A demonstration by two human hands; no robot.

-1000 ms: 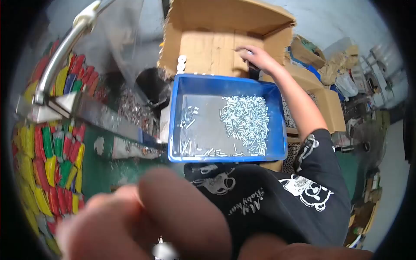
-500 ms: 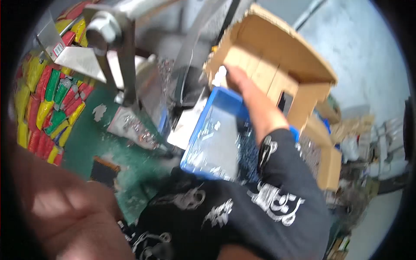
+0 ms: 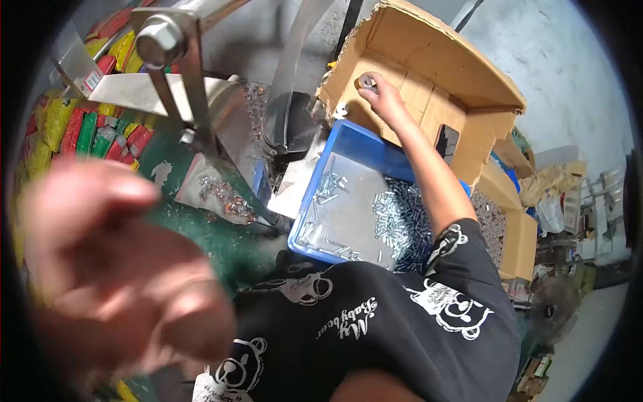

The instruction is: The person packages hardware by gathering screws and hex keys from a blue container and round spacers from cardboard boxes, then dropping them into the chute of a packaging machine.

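Observation:
My right hand (image 3: pixel 385 100) is closed on a small round piece with a dark hole in its middle (image 3: pixel 367 81), over the inside of an open cardboard box (image 3: pixel 462 87). Below that forearm sits a blue bin (image 3: pixel 301 221) with many small metal pins (image 3: pixel 402 224), heaped at its right side and scattered at its left. A small white object (image 3: pixel 340 110) lies between bin and box. In the left foreground my left hand (image 3: pixel 134 275) is large and smeared by motion, so its fingers cannot be read.
A bolted metal arm (image 3: pixel 191 80) crosses the upper left above a green surface (image 3: pixel 201 244). A clear bag of small coppery parts (image 3: pixel 228 201) lies there. Red, yellow and green packs (image 3: pixel 80 130) are piled at far left. A phone (image 3: pixel 447 142) lies in the box.
My right hand has moved up and further into the cardboard box, and the round piece now shows in its fingers. My left hand has risen in the left foreground.

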